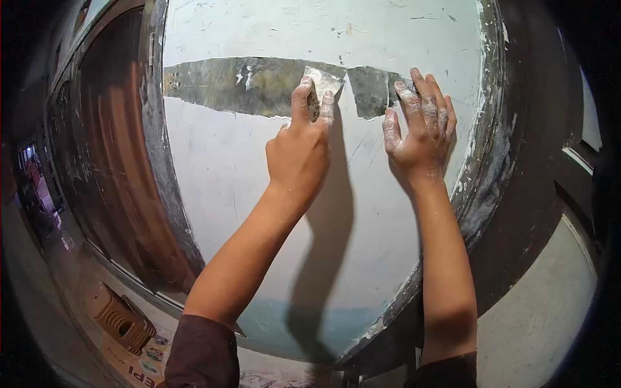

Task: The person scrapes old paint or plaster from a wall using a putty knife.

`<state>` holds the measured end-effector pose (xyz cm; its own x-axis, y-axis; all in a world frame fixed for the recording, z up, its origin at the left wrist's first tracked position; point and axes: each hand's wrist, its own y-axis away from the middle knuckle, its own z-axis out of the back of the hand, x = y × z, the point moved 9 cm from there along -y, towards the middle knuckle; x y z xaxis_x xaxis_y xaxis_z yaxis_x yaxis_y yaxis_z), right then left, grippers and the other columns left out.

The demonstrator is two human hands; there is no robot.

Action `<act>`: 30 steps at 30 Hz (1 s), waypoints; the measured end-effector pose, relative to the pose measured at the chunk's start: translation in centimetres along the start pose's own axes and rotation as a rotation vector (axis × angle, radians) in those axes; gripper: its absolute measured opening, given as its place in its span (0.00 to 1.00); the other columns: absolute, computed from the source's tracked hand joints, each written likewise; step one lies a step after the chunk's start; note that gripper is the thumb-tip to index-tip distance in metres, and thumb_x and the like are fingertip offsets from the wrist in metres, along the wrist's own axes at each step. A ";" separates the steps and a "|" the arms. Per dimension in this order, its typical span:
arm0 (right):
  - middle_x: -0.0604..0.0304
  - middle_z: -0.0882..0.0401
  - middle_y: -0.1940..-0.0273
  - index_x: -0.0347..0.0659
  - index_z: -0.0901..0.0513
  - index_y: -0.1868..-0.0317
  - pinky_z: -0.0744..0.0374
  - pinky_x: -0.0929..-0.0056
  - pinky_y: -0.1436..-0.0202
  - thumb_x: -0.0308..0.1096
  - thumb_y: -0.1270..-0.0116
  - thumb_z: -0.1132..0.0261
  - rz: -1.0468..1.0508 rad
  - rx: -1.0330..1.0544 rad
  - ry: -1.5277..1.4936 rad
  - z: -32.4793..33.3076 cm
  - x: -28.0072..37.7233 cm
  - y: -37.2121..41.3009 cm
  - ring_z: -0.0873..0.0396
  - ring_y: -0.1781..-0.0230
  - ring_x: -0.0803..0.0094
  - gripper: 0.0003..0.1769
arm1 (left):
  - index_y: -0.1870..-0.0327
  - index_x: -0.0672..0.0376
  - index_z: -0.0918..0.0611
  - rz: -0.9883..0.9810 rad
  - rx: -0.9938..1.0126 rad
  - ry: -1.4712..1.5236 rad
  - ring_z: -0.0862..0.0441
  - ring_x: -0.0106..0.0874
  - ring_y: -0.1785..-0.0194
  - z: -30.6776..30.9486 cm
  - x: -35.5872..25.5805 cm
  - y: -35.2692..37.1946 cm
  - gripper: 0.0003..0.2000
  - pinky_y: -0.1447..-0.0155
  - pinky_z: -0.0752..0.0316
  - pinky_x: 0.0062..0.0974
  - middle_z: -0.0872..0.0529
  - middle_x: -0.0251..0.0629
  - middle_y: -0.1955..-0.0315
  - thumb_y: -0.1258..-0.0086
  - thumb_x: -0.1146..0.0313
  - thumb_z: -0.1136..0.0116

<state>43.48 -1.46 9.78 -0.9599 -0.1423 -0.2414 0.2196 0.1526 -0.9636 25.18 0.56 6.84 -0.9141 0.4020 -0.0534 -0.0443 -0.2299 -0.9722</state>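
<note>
My left hand [297,152] is closed around a putty knife, its handle hidden in the palm. Two fingers press along the whitish, putty-smeared blade [325,81], which lies against the white panel [259,174]. Under and left of the blade runs a dark, bare strip [213,84] where the white coat is gone. My right hand [424,129] rests with fingers spread on the panel, over the right end of a second dark patch [370,92]. White powder coats its fingers. Whether anything lies beneath that palm is hidden.
Worn, paint-chipped frame edges [169,161] border the panel on both sides. A dark brown wooden door [116,149] stands at left. Low on the left, a brown plastic stool [123,318] sits by a printed cardboard piece [132,368].
</note>
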 end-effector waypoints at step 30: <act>0.67 0.27 0.24 0.55 0.15 0.40 0.45 0.46 0.15 0.42 0.33 0.31 -0.018 0.003 0.023 0.1 0.2 -0.1 0.36 0.19 0.64 0.21 | 0.36 0.50 0.14 -0.017 -0.038 0.068 0.09 0.50 0.52 -0.1 4.2 5.8 0.30 0.60 0.11 0.44 0.29 0.42 0.25 0.40 0.86 0.43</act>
<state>43.30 -1.62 9.78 -0.9674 -0.1227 -0.2217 0.2032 0.1470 -0.9680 21.14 0.99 0.98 -0.8840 0.4648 -0.0508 -0.0429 -0.1889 -0.9811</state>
